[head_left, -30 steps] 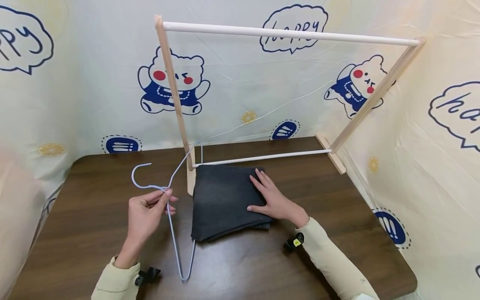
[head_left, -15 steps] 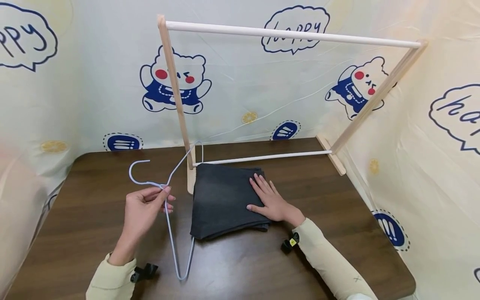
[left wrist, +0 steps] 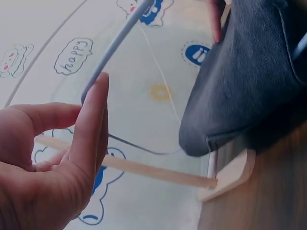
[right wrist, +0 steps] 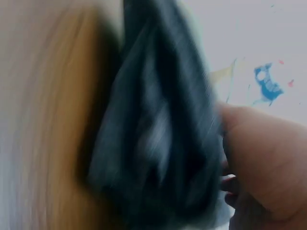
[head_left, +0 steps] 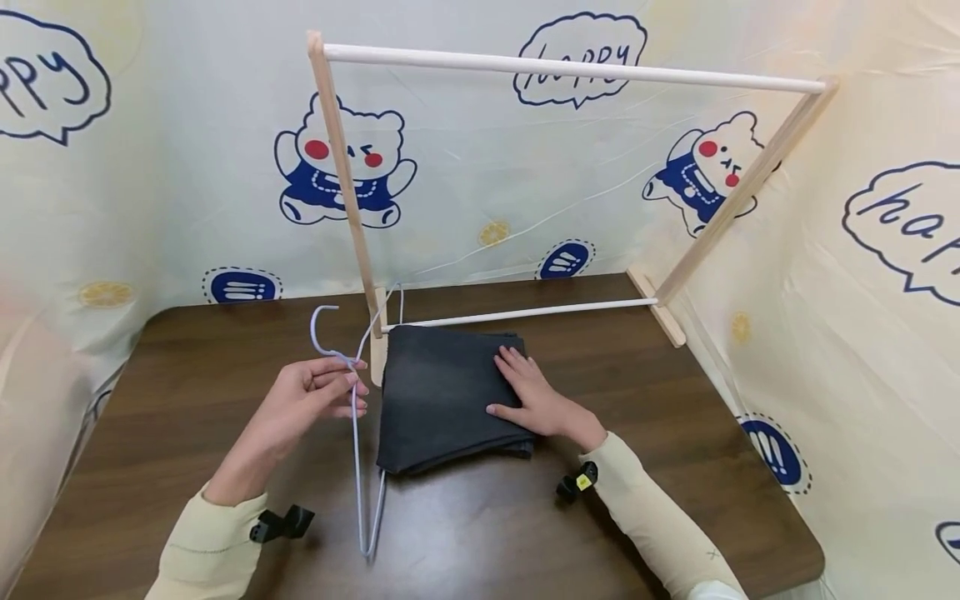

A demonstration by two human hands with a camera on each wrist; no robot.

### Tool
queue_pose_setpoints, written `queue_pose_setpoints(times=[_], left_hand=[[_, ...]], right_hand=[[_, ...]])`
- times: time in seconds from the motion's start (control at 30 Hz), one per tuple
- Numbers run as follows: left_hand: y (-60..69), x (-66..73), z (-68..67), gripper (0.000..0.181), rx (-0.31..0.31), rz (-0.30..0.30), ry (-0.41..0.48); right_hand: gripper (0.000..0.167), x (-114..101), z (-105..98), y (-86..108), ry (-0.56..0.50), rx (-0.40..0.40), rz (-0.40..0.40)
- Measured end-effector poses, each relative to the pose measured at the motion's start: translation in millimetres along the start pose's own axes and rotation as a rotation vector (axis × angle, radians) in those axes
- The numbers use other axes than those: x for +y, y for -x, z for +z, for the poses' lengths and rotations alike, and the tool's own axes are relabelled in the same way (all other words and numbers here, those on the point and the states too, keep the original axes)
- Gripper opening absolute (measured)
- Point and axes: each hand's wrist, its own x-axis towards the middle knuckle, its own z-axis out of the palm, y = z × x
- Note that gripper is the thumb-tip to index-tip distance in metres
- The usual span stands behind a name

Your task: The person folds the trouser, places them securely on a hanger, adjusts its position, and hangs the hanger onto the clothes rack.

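A dark folded cloth garment (head_left: 442,400) covers much of the far-side bar of a pale blue wire hanger (head_left: 357,467). My left hand (head_left: 300,400) pinches that hanger just below its hook, between thumb and fingers. In the left wrist view, the hanger wire passes by the fingertips and the garment (left wrist: 240,86) stands to their right. On the garment's right part rests my right hand (head_left: 536,404), fingers stretched and thumb apart. The right wrist view is blurred; the garment's folds (right wrist: 153,120) show there beside the hand (right wrist: 268,163).
Behind the garment stands a wooden rack with a white top rail (head_left: 570,73) and a low white rail (head_left: 525,315). Its left foot (head_left: 378,358) is close to the hanger and garment. A brown table (head_left: 187,417) lies beneath, with printed curtains (head_left: 465,150) around it.
My left hand has shifted right, bringing the hanger's hook closer to the rack's left post and turning the hanger so it looks narrower. My right hand stays on the garment.
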Motion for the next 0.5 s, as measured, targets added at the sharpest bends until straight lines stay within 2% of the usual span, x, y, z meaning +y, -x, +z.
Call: queue_pose_setpoints(times=[0.2, 0.37, 0.5], left_hand=[[-4.7, 5.0, 8.2, 0.042, -0.062, 0.025, 0.064], [-10.5, 17.3, 18.7, 0.047, -0.028, 0.019, 0.034], [-14.8, 29.6, 29.5, 0.047, 0.004, 0.044, 0.075]], right_hand=[[0.064, -59.9, -6.1, -0.2, -0.305, 0.047, -0.138], [0.047, -110.0, -4.4, -4.0, -0.649, 0.018, -0.172], [0.043, -138.8, -1.6, -6.9, -0.830, -0.035, -0.170]])
